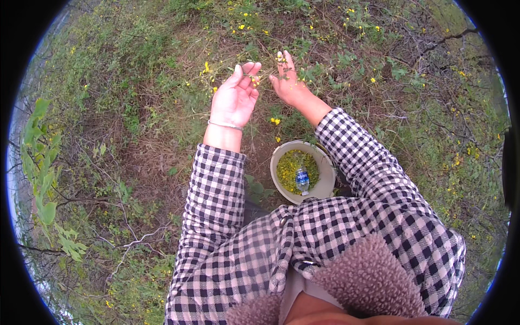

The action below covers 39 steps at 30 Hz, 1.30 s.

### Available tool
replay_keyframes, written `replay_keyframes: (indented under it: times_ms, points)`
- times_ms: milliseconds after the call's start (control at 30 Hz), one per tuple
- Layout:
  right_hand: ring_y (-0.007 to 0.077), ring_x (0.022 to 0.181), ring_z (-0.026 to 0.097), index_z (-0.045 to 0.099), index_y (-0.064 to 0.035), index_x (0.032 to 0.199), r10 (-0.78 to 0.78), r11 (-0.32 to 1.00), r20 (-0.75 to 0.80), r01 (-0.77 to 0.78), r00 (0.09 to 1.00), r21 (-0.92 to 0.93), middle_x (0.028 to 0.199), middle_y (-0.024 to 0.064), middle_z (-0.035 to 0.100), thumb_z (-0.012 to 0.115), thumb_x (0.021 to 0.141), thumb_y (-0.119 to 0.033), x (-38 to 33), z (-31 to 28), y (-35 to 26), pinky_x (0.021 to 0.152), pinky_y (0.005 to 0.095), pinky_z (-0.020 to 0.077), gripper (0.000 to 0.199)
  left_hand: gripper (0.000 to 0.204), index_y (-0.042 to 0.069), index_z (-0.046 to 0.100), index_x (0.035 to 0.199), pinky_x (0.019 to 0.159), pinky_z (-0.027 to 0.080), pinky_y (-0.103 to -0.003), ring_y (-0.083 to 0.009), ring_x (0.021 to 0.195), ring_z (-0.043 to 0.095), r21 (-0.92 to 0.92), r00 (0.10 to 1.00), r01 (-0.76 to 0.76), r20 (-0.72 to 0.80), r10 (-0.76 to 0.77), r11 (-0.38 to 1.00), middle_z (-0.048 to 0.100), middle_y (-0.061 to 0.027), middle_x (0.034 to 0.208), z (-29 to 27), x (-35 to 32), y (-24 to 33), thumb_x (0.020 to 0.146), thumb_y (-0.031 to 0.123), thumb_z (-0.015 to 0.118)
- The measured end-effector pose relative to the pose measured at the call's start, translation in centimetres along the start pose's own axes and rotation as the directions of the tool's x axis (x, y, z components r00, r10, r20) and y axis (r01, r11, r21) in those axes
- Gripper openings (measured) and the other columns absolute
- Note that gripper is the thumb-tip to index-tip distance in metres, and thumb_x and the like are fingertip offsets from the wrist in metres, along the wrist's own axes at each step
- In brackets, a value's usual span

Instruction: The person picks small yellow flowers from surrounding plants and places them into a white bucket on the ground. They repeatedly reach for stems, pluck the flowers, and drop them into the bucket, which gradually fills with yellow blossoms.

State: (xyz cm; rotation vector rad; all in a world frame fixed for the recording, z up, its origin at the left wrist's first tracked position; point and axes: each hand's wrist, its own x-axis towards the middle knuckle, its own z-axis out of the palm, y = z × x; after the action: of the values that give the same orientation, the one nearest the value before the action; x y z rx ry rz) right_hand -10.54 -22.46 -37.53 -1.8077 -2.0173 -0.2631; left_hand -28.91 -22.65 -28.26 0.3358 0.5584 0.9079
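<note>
Left hand (234, 100): was half curled near yellow flowers (206, 67); its hold could not be told.
Right hand (291, 89): had fingers extended, thumb apart, near flowers.
Bucket (324, 185): stood nearer the body, containing yellow flowers and bottle (303, 187).
Label (302, 176): was blue, with white print.

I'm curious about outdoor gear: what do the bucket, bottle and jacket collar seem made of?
Bucket: probably plastic, matte off-white, judging by its smooth, plain wall. Bottle: likely clear plastic, see-through and glossy-looking beside its blue label. Collar: apparently fleece, matte, with a curly brownish pile.
</note>
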Motion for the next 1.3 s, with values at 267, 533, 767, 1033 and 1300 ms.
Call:
replay_keyframes:
  times_ms: [267,533,767,1033,1300]
  points:
    - [0.035,0.106,0.061,0.053,-0.001,0.124,-0.178,0.944,0.358,0.056,0.917,0.324,0.125,0.022,0.056,0.055,0.091,-0.023,-4.6,-10.7,-3.8,0.092,0.0458,0.049,0.04,0.028,0.011,0.061,0.112,0.088,0.043,-0.028,-0.014,0.103,0.057,0.081,0.999,0.038,-0.012,-0.037,0.996,0.063,-0.0031,0.121,0.4,-0.4,-0.4,0.098,0.033,0.051]
    - [0.0212,0.094,0.066,0.045,0.0037,0.117,0.291,0.311,0.289,-0.376,0.912,0.873,0.108,0.0154,0.06,0.074,0.082,-0.024,-2.8,-13.1,-5.8,0.076,0.0318,0.0573,0.053,0.034,0.002,0.055,0.118,0.099,0.045,-0.042,-0.0238,0.114,0.054,0.117,0.988,-0.003,0.156,-0.015,0.993,0.058,-0.0101,0.122,1.3,-0.2,-2.7,0.1,0.03,0.048]
    - [0.0151,0.084,0.065,0.048,0.0012,0.113,0.306,-0.285,0.423,-0.342,0.853,0.895,0.101,0.012,0.063,0.065,0.089,-0.008,-2.3,-11.5,-6.1,0.072,0.0252,0.0551,0.03,0.035,-0.001,0.055,0.12,0.084,0.051,-0.029,-0.0153,0.099,0.059,0.114,0.938,0.06,0.334,-0.095,0.992,0.06,-0.0084,0.115,0.5,0.5,-3.1,0.099,0.027,0.05]
    - [0.0146,0.079,0.066,0.064,0.0042,0.1,0.403,-0.254,0.376,-0.292,0.835,0.922,0.092,0.0109,0.068,0.063,0.089,-0.002,-3.4,-11.1,-4.8,0.073,0.025,0.056,0.013,0.031,0.002,0.058,0.117,0.092,0.049,-0.032,-0.016,0.1,0.06,0.124,0.997,-0.034,0.076,0.025,0.992,0.063,-0.0084,0.112,0.7,-0.5,-4.6,0.097,0.025,0.055]
    - [0.0125,0.081,0.068,0.066,0.0055,0.101,0.125,0.031,0.497,-0.504,0.858,0.863,0.09,0.0106,0.071,0.064,0.088,-0.003,-7.0,-12.4,-2.2,0.075,0.0243,0.056,0.016,0.031,0.007,0.057,0.116,0.096,0.044,-0.031,-0.0171,0.114,0.058,0.225,0.985,-0.115,-0.099,0.14,0.968,0.065,-0.0034,0.111,-0.7,-0.3,-2.8,0.095,0.029,0.058]
